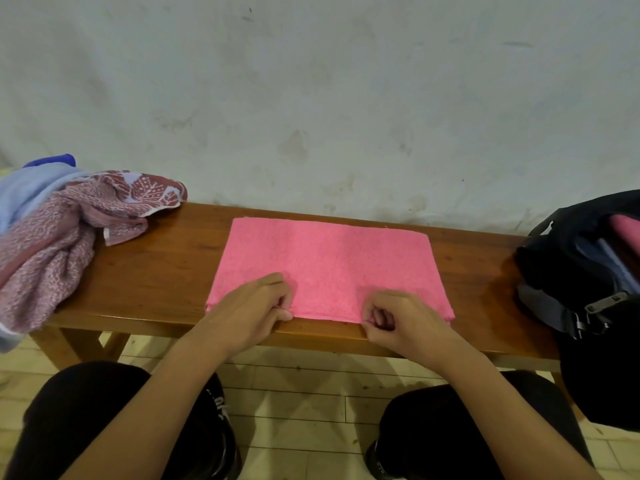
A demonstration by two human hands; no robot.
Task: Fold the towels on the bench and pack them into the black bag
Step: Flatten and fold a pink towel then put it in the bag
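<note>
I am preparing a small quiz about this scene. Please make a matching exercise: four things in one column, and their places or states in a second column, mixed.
Things:
1. pink towel
2. patterned towel
3. black bag
4. left hand

Places or states:
A. open, at the bench's right end
B. pinching the near towel edge
C. flat in the middle of the bench
D. crumpled at the left end

Pairs: 1-C, 2-D, 3-A, 4-B

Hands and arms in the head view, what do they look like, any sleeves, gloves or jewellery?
Both are bare. The left hand and right hand wear no gloves, and no rings or watch show. The forearms are uncovered all the way to the frame's bottom edge, so no sleeves are visible. Fingers are short-nailed as far as can be seen. Below, dark black trousers cover the knees.
</note>
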